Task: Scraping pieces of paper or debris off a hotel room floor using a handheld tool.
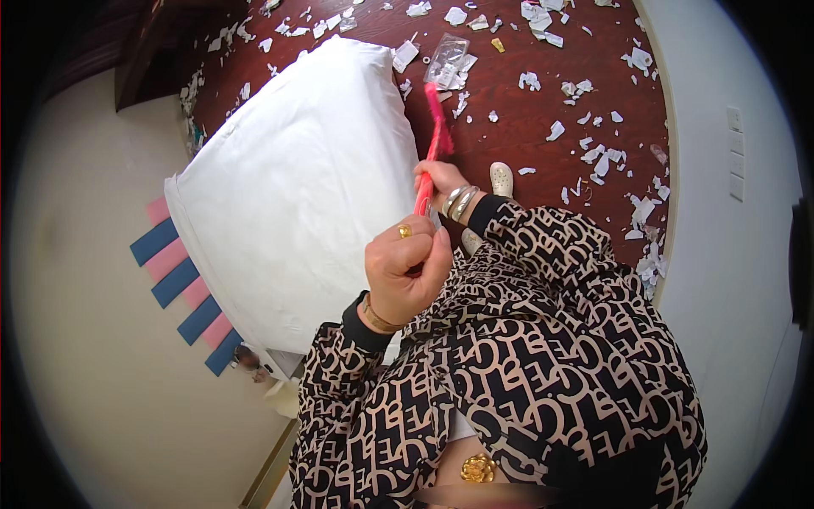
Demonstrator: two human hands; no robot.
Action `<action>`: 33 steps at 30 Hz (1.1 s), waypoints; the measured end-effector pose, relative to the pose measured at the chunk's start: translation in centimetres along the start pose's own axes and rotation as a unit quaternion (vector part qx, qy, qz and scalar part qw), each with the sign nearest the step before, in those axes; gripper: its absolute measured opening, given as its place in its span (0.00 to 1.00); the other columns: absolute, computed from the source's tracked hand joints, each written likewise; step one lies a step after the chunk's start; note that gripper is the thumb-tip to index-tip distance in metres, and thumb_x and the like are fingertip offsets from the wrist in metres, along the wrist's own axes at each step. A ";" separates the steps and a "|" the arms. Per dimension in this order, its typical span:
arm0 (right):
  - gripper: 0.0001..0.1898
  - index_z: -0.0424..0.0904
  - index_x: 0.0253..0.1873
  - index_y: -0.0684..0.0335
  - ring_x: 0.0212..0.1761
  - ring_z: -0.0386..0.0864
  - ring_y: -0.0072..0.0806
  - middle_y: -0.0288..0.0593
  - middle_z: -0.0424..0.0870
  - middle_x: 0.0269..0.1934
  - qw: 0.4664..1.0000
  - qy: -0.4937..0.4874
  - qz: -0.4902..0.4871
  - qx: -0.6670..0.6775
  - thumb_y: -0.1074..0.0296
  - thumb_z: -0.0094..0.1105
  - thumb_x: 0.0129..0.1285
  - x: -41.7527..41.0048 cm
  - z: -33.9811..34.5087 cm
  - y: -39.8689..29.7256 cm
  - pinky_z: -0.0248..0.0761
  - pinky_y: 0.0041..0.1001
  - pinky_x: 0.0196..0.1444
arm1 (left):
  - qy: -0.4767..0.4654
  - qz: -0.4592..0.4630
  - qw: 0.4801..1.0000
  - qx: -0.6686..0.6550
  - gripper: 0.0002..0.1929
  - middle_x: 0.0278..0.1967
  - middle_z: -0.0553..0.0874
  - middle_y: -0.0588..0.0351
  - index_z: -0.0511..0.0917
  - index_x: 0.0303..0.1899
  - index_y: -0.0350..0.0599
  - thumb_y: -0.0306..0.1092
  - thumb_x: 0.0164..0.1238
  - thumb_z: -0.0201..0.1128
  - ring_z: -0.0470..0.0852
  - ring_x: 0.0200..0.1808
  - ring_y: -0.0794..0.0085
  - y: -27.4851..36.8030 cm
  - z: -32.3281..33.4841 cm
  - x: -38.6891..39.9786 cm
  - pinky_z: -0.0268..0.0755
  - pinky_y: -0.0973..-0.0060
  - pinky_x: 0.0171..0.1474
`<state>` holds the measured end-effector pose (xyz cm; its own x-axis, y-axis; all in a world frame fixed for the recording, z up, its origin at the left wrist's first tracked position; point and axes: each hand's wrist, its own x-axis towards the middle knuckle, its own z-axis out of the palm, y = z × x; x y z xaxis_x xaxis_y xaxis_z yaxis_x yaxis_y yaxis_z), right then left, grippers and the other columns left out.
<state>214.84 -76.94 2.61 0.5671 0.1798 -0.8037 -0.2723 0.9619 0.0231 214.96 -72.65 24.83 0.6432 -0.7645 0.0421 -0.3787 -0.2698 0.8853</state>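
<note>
My left hand [407, 270], with a gold ring, is closed around the upper end of a red-pink broom handle [425, 196]. Farther down the same handle, my right hand [442, 181] grips it, two silver bangles at the wrist. The broom's pink bristles [440, 121] point away from me over the dark red wooden floor [502, 137]. Just beyond them lies a clear plastic package [447, 58] among torn white paper [458, 77]. The broom head is narrow in this view, and whether it touches the floor is hard to tell.
A bed with a white sheet [299, 184] stands at the left, close to my hands. Blue and pink wall panels [172, 265] are behind it. More paper scraps [604, 159] lie along the right wall [706, 159]. A cream clog [502, 179] shows beside my right hand.
</note>
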 end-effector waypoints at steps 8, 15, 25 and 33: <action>0.08 0.66 0.21 0.62 0.15 0.69 0.25 0.37 0.69 0.15 0.999 -0.014 0.048 0.001 0.78 0.54 0.49 3.2 -2.5 -1.7 0.64 0.23 0.17 | -0.037 -0.038 0.997 0.054 0.11 0.13 0.67 0.55 0.69 0.19 0.34 0.24 0.59 0.56 0.64 0.14 0.74 -4.4 2.0 1.3 0.55 0.76 0.20; 0.05 0.68 0.25 0.62 0.19 0.72 0.29 0.40 0.72 0.18 0.996 0.041 -0.016 0.078 0.77 0.53 0.52 -0.3 -2.8 -2.4 0.69 0.28 0.25 | -0.047 -0.057 0.997 0.006 0.11 0.16 0.72 0.57 0.70 0.18 0.31 0.20 0.60 0.54 0.67 0.16 0.78 -2.3 0.1 0.5 0.57 0.78 0.22; 0.09 0.66 0.21 0.59 0.14 0.68 0.28 0.38 0.70 0.15 0.999 -0.015 0.012 0.043 0.76 0.56 0.50 0.6 -5.4 -3.8 0.65 0.26 0.19 | -0.086 0.008 0.996 -0.020 0.15 0.13 0.65 0.55 0.62 0.14 0.35 0.20 0.56 0.57 0.61 0.13 0.71 -2.8 5.6 2.4 0.52 0.73 0.19; 0.04 0.70 0.26 0.62 0.19 0.75 0.31 0.40 0.74 0.18 0.973 0.120 -0.165 0.112 0.76 0.54 0.51 -2.5 -14.7 -9.2 0.71 0.30 0.22 | -0.168 -0.001 0.970 -0.178 0.15 0.13 0.65 0.56 0.61 0.14 0.34 0.16 0.56 0.53 0.65 0.17 0.73 -4.8 8.7 3.7 0.63 0.76 0.25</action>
<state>204.48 -89.24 -4.37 0.3906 -0.1727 -0.9042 0.0847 0.9848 -0.1515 213.36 -79.26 16.75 0.3680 -0.9279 -0.0604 -0.0850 -0.0983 0.9915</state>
